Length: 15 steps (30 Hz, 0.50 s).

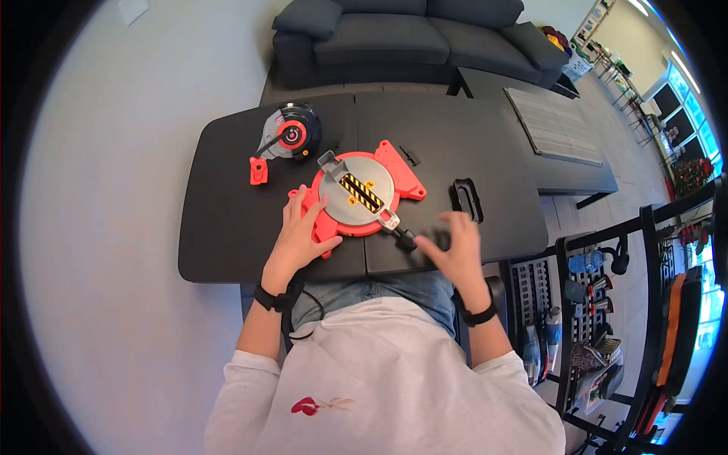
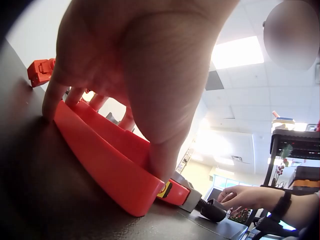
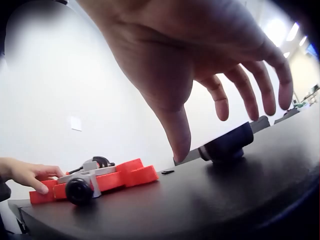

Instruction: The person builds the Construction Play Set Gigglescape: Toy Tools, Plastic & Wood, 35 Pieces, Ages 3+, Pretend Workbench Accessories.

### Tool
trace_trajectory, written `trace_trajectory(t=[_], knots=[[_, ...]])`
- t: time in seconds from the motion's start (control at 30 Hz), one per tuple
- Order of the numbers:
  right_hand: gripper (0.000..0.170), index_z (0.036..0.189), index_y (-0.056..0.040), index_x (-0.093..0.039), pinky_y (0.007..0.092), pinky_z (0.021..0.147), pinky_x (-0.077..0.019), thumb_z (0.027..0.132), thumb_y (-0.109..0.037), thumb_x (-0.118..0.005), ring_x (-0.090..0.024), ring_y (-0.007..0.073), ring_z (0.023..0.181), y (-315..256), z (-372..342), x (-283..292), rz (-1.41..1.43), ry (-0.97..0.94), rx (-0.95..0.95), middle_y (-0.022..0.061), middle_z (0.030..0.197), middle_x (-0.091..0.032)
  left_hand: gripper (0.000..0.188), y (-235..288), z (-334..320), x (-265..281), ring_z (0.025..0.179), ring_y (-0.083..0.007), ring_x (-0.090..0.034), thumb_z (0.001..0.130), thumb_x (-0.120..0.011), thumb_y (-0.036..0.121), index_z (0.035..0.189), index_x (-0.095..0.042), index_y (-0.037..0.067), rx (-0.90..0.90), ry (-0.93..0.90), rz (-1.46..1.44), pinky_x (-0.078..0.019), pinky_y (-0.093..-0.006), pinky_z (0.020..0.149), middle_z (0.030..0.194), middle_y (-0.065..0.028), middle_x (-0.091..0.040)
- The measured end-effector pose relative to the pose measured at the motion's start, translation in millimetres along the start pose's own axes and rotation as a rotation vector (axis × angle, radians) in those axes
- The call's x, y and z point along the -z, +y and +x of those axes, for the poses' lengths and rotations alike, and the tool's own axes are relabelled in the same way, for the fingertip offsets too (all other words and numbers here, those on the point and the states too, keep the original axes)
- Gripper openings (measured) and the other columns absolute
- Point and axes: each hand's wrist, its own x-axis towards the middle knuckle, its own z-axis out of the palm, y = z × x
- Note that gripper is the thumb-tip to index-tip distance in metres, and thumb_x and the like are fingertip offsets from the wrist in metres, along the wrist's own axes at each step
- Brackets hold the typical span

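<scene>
Base [image 1: 399, 171] being steadied by the left hand [image 1: 296, 244], its fingers being spread open over the red plastic.

The right hand [image 1: 461, 262] is being held open and empty, with the black knob [image 1: 407, 241] lying left of its thumb and the black tray [image 3: 227, 144] near its fingertips. Steadying seems to be under way; for any tray grip, lowered, closing fingers would be needed.
</scene>
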Motion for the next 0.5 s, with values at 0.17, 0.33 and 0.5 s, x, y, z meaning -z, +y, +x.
trace_trajectory(t=[0.17,0.33,0.5], knots=[[0.043,0.112,-0.0067,-0.066,0.0449,0.085,-0.0497,0.080,-0.023,-0.090,-0.062,0.0330,0.095,-6,-18,-35,0.137,-0.157,-0.018,0.0093,0.103,-0.065,0.090,1,-3,2,0.155,-0.0481,-0.026,0.079,-0.092,0.039,0.156,-0.051,0.017,0.009,-0.005,0.009,-0.0371,-0.0550,0.123,0.172,-0.0253,-0.019],[0.032,0.107,-0.0047,-0.068,0.0396,0.077,-0.0522,0.084,-0.016,-0.087,-0.064,0.0277,0.083,-9,-17,-39,0.226,-0.079,-0.011,0.0095,0.094,-0.066,0.091,0,-1,1,0.155,-0.0485,-0.026,0.079,-0.092,0.039,0.157,-0.051,0.017,0.000,-0.001,0.011,-0.0371,-0.0551,0.123,0.172,-0.0252,-0.019],[0.025,0.107,-0.0015,-0.069,0.0364,0.069,-0.0545,0.092,-0.015,-0.083,-0.065,0.0261,0.075,-7,-22,-45,0.341,-0.056,-0.026,0.0118,0.093,-0.068,0.091,0,-2,3,0.155,-0.0487,-0.026,0.079,-0.092,0.039,0.157,-0.050,0.016,0.012,-0.008,0.008,-0.0369,-0.0551,0.123,0.172,-0.0255,-0.019]])
